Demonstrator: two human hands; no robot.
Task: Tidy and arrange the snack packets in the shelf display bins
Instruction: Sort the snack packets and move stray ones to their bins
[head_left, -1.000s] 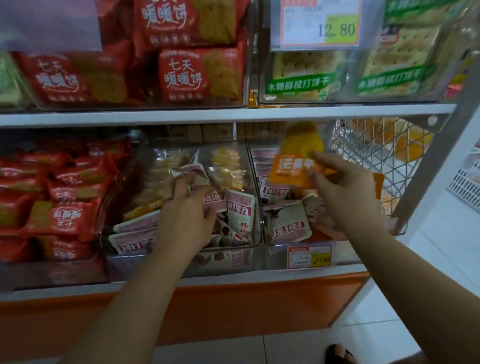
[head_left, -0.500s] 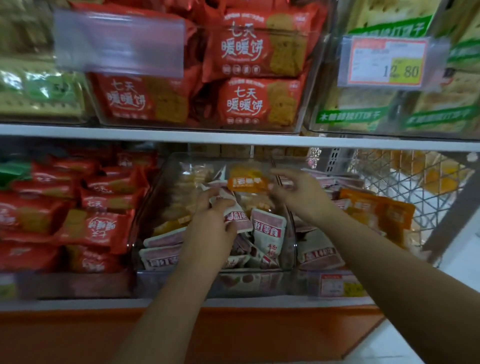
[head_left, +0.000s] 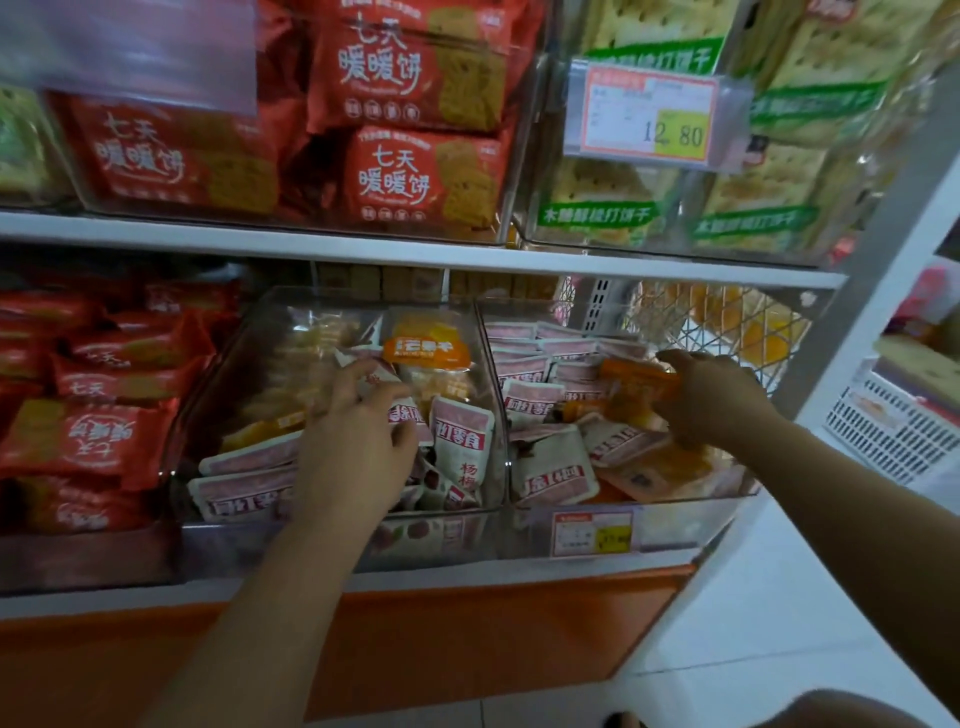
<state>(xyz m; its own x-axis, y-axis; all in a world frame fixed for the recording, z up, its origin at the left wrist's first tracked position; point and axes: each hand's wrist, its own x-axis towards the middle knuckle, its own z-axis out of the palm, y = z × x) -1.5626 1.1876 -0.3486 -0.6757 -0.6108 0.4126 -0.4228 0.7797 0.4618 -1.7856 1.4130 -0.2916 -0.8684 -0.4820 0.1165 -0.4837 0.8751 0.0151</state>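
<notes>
Shelf bins (head_left: 675, 525): left hand (head_left: 353, 447) pinches pink packet (head_left: 404, 415), right hand (head_left: 711, 400) grips orange packet (head_left: 636, 378) (fingers curled)

Middle clear bin (head_left: 234, 545): pink-white packets (head_left: 460, 441) jumbled, lone orange packet (head_left: 428, 348) propped at back. Right clear bin (head_left: 675, 525): pink-white mixed with orange packets (head_left: 636, 382).

Two hands (head_left: 353, 452), two shelves (head_left: 260, 244), two printed price tags (head_left: 649, 111), one white slatted basket (head_left: 893, 431)

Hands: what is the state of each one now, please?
Left hand: gripping a pink-and-white packet.
Right hand: holding an orange packet.
</notes>
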